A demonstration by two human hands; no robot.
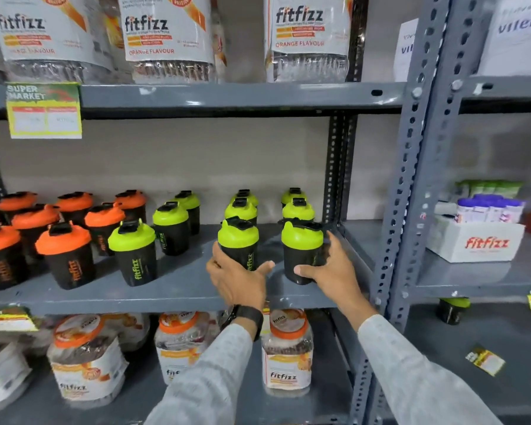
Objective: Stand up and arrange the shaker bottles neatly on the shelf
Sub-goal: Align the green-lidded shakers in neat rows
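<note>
Black shaker bottles stand upright on the grey middle shelf [178, 297]. Several with orange lids [63, 240] fill the left side; several with green lids [132, 236] stand in rows from the middle to the right. My left hand [238, 279] wraps around the front green-lid shaker [238, 237] of one row. My right hand [334, 271] grips the front green-lid shaker [301, 240] of the rightmost row, near the shelf's right upright. More green-lid shakers stand behind both.
Large fitfizz packs [166, 32] sit on the shelf above and fitfizz jars [287, 348] below. A perforated grey upright [411, 179] divides off the right bay, where a white fitfizz box [478, 240] stands and one green-lid shaker [452, 309] is half hidden under the shelf.
</note>
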